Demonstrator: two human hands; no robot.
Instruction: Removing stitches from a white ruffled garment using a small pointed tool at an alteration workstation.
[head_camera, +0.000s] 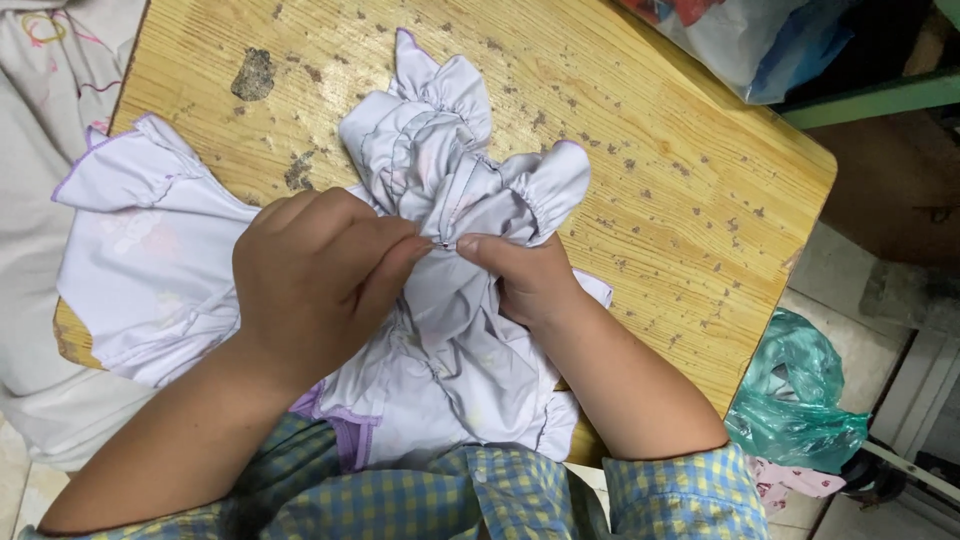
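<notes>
A pale lilac-white garment (440, 170) with gathered frills and purple edging lies bunched on a worn yellow wooden table (680, 170). My left hand (320, 275) rests on the garment's middle, its thumb and fingers pinched together on a fold of cloth. My right hand (525, 275) grips the fabric right beside it, thumb tip almost touching the left fingers. Whether something small sits between the fingertips cannot be told. Blue and yellow checked sleeves (680, 495) cover my forearms near the frame's bottom.
A teal plastic bag (795, 395) lies on the floor to the right of the table. White patterned cloth (45, 130) hangs at the left. A clear bag with coloured cloth (750, 40) sits at the top right.
</notes>
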